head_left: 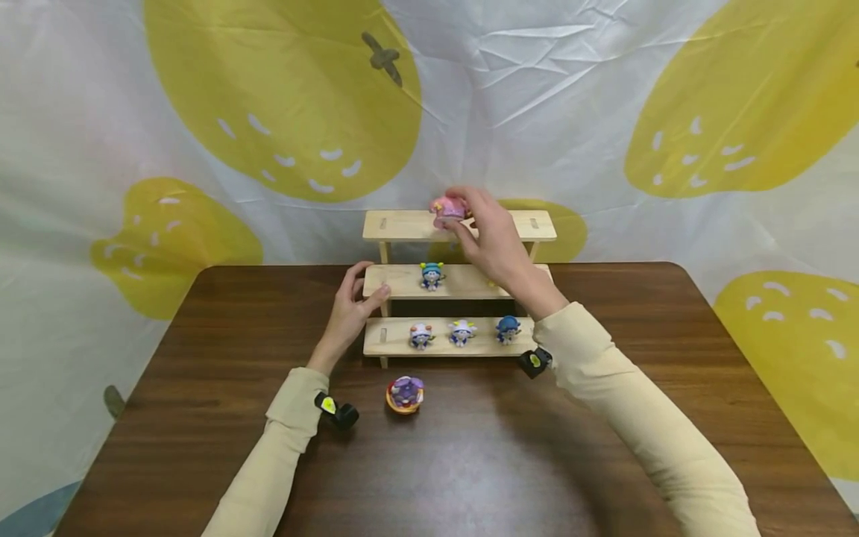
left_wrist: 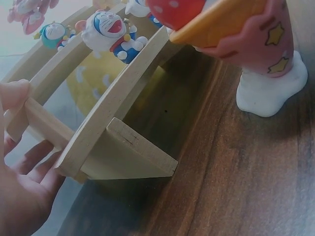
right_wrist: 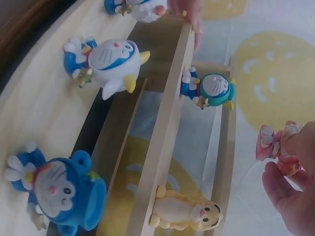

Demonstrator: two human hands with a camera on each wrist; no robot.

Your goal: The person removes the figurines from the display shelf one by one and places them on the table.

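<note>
A three-tier wooden display shelf (head_left: 463,291) stands at the back of the table. Over its top tier, my right hand (head_left: 493,231) pinches a small pink figurine (head_left: 448,209) between thumb and fingers. My left hand (head_left: 349,306) grips the left end of the middle tier, thumb on the board. A blue figurine with a teal hat (head_left: 432,276) sits on that tier. Farther right on it is a yellow-and-cream animal figurine (right_wrist: 187,210), mostly hidden by my right arm in the head view. Along the bottom tier sit two white-hatted figurines (head_left: 461,333) and a blue-hatted one (head_left: 508,330).
In front of the shelf, a cup-shaped ornament (head_left: 405,395) stands on the brown table (head_left: 443,477). The left wrist view shows its pink body (left_wrist: 266,42) with stars and a white base. A cloth with yellow fruit prints (head_left: 470,97) hangs behind the shelf.
</note>
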